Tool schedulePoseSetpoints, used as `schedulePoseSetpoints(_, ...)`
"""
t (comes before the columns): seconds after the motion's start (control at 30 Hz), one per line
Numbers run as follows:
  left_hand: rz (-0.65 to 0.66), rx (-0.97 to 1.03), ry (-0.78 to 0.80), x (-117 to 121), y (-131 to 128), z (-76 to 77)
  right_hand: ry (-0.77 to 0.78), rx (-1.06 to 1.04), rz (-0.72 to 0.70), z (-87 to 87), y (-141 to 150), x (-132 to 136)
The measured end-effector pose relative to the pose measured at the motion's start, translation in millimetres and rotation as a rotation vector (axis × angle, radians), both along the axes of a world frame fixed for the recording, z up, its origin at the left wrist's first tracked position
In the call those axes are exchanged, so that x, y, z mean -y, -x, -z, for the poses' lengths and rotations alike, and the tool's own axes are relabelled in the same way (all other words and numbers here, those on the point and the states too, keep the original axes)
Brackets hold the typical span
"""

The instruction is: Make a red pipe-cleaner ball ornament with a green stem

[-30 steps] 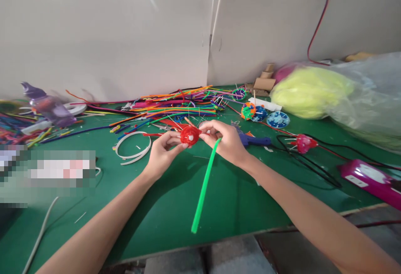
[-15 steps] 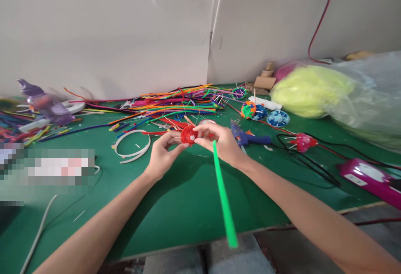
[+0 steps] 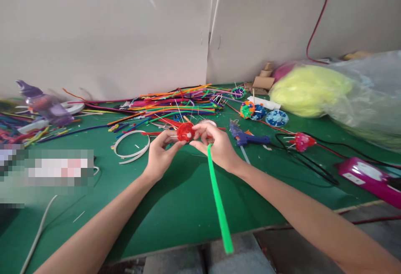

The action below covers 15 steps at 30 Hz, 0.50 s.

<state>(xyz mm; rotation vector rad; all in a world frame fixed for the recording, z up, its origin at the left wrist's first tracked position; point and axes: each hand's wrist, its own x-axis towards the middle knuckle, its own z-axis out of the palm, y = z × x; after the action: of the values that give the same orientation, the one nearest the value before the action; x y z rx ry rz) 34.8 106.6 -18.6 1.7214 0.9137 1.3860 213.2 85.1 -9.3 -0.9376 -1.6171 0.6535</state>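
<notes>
Far left on the green counter (image 3: 169, 207): purple bottle (image 3: 46, 105), upright, a heap of coloured fuzzy stems (image 3: 15, 123) around its base. Nearer the front edge, a pale cable (image 3: 40, 224) runs down out of view; items above it blurred out. Next, a loose coil of white strip (image 3: 120, 153), lying flat. Behind, against the pale partition (image 3: 109, 36), a long pile of multicoloured stems (image 3: 184, 102). Left hand (image 3: 161, 150) pinches the left side of a small red coiled piece (image 3: 184, 132), held up over the middle of the counter, with a pale spot on its face and thin pins sticking out. Right hand (image 3: 216, 142), fingers at the right side of the same piece, also grasps a bright green stem (image 3: 219, 203), which hangs down toward the front edge. Just beyond the right hand: blue glue gun (image 3: 250, 137) on its side. Behind that, an orange-and-green disc (image 3: 247, 110) and blue patterned discs (image 3: 277, 117). Further right: pink-red cone (image 3: 303, 141), black cord (image 3: 313, 165), clear bag with yellow contents (image 3: 313, 90), magenta device (image 3: 369, 180) near the edge.
</notes>
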Motion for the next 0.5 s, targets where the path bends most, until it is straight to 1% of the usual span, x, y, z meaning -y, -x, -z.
schedulePoseSetpoints(0.13, 0.001, -0.014, -0.012, 1.3, -0.2, -0.5, 0.015, -0.028, -0.013, -0.6, -0.7, -0.1)
schedulePoseSetpoints(0.33, 0.005, -0.011, -0.036, 0.5, 0.1, 0.4, 0.134, -0.123, -0.124, -4.6, -1.1, 0.9)
schedulePoseSetpoints(0.5, -0.010, -0.009, -0.007, 1.6, -0.1, -1.1, 0.185, -0.166, -0.157, -8.3, -1.2, 3.3)
